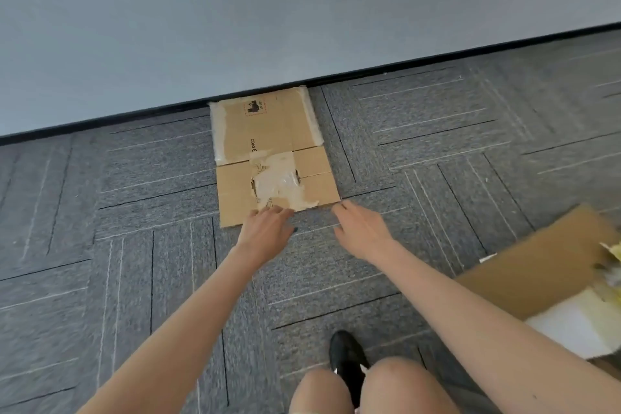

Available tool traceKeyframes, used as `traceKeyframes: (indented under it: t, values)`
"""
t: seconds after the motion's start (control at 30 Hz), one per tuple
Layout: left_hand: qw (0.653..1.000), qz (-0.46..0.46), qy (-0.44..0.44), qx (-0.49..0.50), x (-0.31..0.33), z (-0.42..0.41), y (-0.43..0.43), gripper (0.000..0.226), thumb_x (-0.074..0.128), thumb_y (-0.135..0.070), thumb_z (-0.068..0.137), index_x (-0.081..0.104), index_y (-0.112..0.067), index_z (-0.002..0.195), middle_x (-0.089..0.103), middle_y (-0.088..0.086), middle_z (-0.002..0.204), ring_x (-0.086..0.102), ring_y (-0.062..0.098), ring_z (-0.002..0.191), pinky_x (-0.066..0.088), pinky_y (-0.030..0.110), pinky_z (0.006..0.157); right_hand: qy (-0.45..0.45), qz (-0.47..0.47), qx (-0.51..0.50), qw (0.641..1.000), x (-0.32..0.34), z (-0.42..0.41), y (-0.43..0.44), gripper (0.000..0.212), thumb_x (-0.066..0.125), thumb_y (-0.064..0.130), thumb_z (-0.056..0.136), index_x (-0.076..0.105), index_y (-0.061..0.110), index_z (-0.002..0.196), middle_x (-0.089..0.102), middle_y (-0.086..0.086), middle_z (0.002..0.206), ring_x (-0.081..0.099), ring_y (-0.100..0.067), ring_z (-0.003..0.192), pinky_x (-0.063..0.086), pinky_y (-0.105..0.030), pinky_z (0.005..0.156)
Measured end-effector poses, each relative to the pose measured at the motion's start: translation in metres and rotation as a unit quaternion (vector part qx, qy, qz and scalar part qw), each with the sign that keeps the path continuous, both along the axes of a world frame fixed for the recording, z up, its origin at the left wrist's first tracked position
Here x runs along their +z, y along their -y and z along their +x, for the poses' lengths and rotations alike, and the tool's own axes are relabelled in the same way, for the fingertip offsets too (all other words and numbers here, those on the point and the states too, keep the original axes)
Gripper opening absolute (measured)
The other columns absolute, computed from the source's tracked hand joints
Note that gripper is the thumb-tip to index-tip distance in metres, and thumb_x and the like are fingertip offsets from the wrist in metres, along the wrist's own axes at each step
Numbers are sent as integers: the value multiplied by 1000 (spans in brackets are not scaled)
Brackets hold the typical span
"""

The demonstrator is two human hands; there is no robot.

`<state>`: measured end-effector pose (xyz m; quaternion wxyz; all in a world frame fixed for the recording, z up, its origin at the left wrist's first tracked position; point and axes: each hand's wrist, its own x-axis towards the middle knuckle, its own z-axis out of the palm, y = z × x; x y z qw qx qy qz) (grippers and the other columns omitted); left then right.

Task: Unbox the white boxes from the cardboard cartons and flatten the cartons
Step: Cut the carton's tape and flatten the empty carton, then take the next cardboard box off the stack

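Carton (pixel 268 141), flattened, lies on grey carpet floor (pixel 134 245), far edge right against the black skirting strip (pixel 437 59) under the pale wall (pixel 268 10). Clear tape (pixel 279 178) patch, torn and wrinkled, sits across the near flaps; small black print is on the far panel. Both hands are out over the floor at the carton's near edge, arms stretched forward. Left hand (pixel 267 228) is palm down, fingers loosely spread, fingertips resting on the near edge of the cardboard, gripping nothing. Right hand (pixel 361 233) is palm down, fingers straight and together, tips just at the near right corner of the carton; cannot tell if they touch it; it holds nothing. Second carton (pixel 537 262) stands at the right edge of view, well apart from the flat one, flap up and open. White box (pixel 571 329) shows inside it, with yellow packing material (pixel 613 255) at the frame edge, partly cut off. Black shoe (pixel 346 356) and bare knees (pixel 400 383) are at the bottom of the view, between the arms. View is slightly blurred.
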<state>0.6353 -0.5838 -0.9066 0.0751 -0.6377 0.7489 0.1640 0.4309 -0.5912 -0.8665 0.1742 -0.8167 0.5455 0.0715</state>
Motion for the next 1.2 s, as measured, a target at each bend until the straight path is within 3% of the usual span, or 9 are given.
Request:
traceKeyframes:
  t: [0.2,0.43,0.63,0.83,1.03,1.2]
  values:
    - [998,20,-39,-37,132,-42,-71,43,41,-42,104,48,-24,143,56,1,140,55,24,124,39,39,102,22,10,-89,996,128,-42,-82,35,46,24,100,45,12,133,54,-4,126,59,-22,102,47,-35,77]
    - [994,38,-68,-80,267,-93,-151,41,42,-37,105,48,-22,143,55,3,141,56,26,124,42,40,100,19,9,-152,988,262,-99,-187,33,43,26,102,44,14,132,53,-3,127,60,-20,93,43,-30,66]
    - [992,33,-56,-106,384,-131,-208,35,40,-32,106,51,-19,136,61,6,130,60,29,114,46,40,90,10,-22,-168,986,368,-142,-251,28,42,27,101,46,14,126,54,-3,121,56,-18,83,41,-28,59]
    - [989,2,-53,-135,482,-195,-273,28,39,-25,105,53,-15,127,64,9,116,62,31,103,41,37,75,25,-61,-196,978,461,-192,-322,24,42,25,101,50,13,120,56,-3,117,59,-19,88,42,-30,64]
    - [984,-10,-82,-160,544,-288,-354,40,38,-26,106,46,-23,144,57,5,137,58,27,120,47,40,89,54,-75,-282,955,515,-279,-425,23,43,25,99,51,13,117,54,-3,120,58,-27,98,42,-34,76]
    - [974,-14,-98,-205,586,-372,-408,39,39,-34,106,46,-27,143,58,3,133,61,25,113,48,40,91,54,-99,-361,926,557,-348,-510,24,43,26,100,52,15,119,54,-2,122,57,-27,103,44,-37,80]
